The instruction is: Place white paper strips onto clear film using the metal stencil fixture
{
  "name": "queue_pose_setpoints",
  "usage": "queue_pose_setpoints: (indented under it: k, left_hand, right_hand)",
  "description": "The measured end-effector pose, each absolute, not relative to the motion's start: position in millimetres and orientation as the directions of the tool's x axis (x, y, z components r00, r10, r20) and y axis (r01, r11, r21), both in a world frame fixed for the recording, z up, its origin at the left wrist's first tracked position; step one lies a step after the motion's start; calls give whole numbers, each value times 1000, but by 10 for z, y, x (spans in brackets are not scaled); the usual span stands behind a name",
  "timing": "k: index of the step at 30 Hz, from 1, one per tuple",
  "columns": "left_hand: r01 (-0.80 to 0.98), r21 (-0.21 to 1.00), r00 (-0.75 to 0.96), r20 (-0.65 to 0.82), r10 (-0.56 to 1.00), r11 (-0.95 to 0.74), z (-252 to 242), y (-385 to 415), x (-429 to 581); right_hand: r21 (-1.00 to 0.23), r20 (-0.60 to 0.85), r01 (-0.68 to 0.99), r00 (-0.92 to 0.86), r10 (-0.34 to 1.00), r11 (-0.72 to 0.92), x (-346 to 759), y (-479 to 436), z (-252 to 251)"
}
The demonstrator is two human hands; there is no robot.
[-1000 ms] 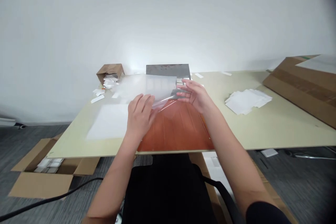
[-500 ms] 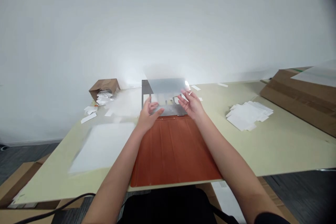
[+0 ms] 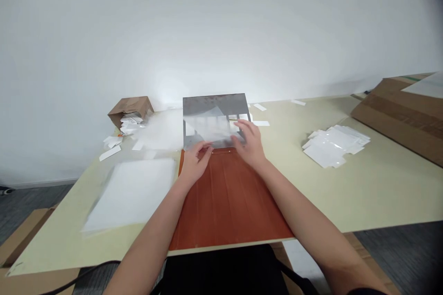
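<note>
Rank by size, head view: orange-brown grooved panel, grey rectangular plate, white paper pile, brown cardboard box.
Orange-brown grooved panel, largest but nearest the camera; grey rectangular plate and white paper pile, too alike to rank; brown cardboard box, smallest.

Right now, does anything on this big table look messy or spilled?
Yes. At the back left of the table, a cardboard box lies tipped on its side. White paper pieces have spilled from its open end, so it looks knocked over.
</note>
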State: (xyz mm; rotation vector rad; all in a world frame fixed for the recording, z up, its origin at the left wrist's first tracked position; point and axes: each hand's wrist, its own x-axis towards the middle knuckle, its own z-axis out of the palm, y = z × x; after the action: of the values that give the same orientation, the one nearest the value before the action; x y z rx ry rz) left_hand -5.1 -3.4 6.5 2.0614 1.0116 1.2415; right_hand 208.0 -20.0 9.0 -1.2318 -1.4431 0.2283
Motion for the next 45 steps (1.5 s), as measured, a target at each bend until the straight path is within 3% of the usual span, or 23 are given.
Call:
queue_pose_setpoints:
  k: [4, 7, 9, 17, 24, 32, 45]
  left_hand:
    - [394, 604, 400, 566, 721, -693, 43, -105, -50]
    - [436, 495, 465, 592, 659, -752, 48, -143, -56]
    - [458, 430, 493, 605, 625, -778, 57, -158, -59]
    - [477, 232, 548, 675, 493, -848, 32, -146, -56]
    - [456, 145, 577, 704, 415, -878, -42, -109, -85]
    - [448, 141, 577, 708, 406, -883, -134, -67, -102]
    - [432, 91, 556, 756, 344, -897, -49, -137, -49]
  right_hand:
    - [-527, 678, 643, -76, 731, 556, 1861, -384, 176]
    - [-302, 721, 760, -213, 659, 575, 1773, -458, 189]
    - [-178, 744, 817, -252, 619, 548, 1769, -475, 190]
    - [22, 812, 842, -329, 481, 539, 1836, -482, 230]
    - [309, 872, 808, -451, 189, 501, 1854, -486, 327]
    - [352, 866, 806, -473, 161, 476, 1855, -500, 350]
    - [236, 850, 827, -430, 304, 510, 1825, -507, 307]
